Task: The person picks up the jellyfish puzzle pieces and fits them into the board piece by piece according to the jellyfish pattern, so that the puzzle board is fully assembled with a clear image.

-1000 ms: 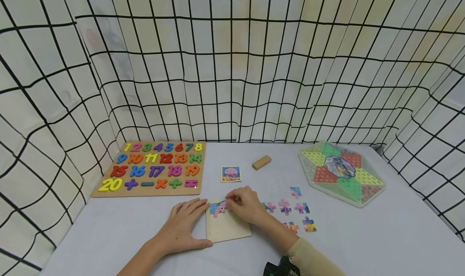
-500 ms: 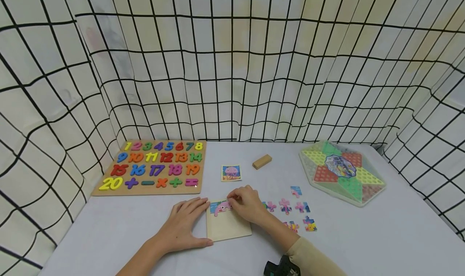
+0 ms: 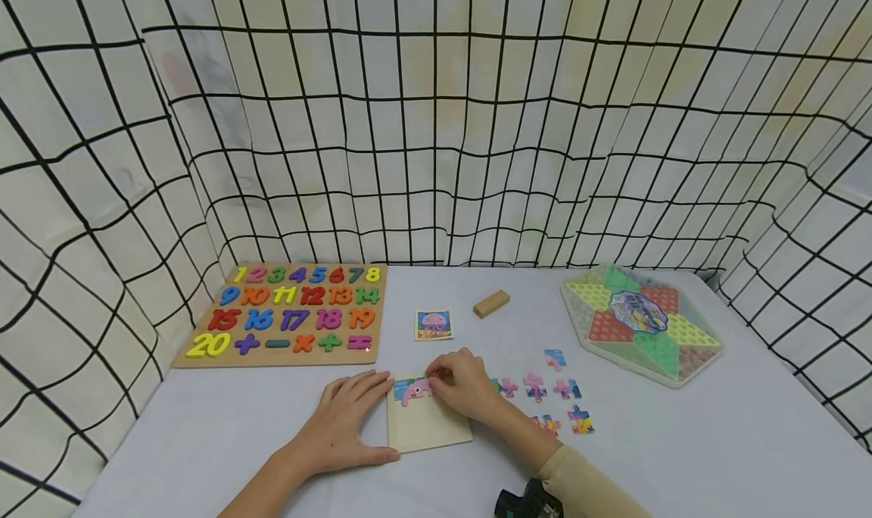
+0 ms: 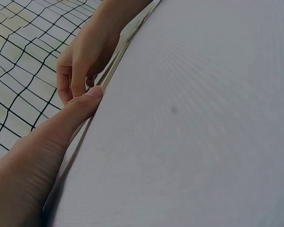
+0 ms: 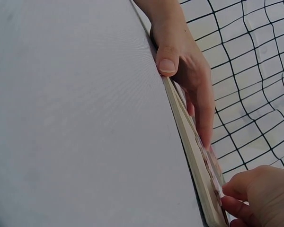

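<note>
A square, pale wooden puzzle board [image 3: 429, 429] lies on the white cloth. My left hand [image 3: 344, 423] rests along its left side, with straight fingers at the upper left corner and the thumb [image 4: 92, 92] at the lower left one. Joined jigsaw pieces [image 3: 412, 390], blue and pink, lie along the top of the board. At the board's upper right, my right hand [image 3: 463, 385] pinches a puzzle piece between thumb and fingertips; the hand mostly hides it. In the right wrist view, the fingertips of my right hand [image 5: 262, 194] touch the board's edge [image 5: 191, 142] beside the pieces.
Several loose jigsaw pieces [image 3: 534, 387] lie right of the board. Beyond it are a small picture card [image 3: 433, 326] and a wooden block [image 3: 491, 304]. A number board [image 3: 286, 317] stands back left, a star-patterned game board [image 3: 640, 325] back right. Black netting [image 3: 436, 154] surrounds the table.
My right hand has shifted very slightly right along the board's top edge, and a bit more of the pink piece shows beside the thumb. My left hand stays where it was.
</note>
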{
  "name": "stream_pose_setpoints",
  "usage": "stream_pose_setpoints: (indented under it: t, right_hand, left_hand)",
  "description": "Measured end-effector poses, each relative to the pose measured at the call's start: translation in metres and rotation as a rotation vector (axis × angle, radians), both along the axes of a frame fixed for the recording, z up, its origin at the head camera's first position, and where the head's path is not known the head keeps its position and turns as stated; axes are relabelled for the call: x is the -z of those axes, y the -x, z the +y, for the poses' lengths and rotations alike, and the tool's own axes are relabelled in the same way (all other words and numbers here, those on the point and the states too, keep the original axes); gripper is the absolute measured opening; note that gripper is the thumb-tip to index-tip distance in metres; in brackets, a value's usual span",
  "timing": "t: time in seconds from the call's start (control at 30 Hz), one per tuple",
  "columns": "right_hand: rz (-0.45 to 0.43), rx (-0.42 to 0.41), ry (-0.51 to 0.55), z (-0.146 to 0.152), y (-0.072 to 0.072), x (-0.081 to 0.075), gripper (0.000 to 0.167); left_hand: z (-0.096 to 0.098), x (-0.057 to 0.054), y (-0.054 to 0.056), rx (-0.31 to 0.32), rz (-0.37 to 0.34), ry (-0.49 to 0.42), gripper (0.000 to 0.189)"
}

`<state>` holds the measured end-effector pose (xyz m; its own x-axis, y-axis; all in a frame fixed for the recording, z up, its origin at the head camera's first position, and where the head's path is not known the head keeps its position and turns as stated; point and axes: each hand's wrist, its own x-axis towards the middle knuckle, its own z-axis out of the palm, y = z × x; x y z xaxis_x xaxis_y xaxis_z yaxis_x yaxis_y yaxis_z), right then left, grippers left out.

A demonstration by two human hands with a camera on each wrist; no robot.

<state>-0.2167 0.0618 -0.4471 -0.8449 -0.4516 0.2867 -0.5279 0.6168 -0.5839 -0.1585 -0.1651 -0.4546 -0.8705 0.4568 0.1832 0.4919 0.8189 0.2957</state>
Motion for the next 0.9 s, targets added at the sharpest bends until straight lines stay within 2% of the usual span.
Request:
stream_pose_setpoints:
  t: [0.33, 0.53, 0.9]
  right_hand:
    - [0.009, 0.018, -0.004, 0.001, 0.0, -0.002, 0.005]
    - [0.046, 0.015, 0.001, 0.005, 0.001, -0.003, 0.008]
    - [0.044, 0.083, -0.026, 0.035, 0.009, -0.009, 0.012]
  left_hand:
    - [0.001, 0.001, 0.001, 0.006, 0.009, -0.015, 0.102]
    - [0.001, 0.001, 0.002, -0.006, 0.001, -0.007, 0.104]
    - [0.002, 0.0, 0.001, -0.02, -0.017, 0.0, 0.104]
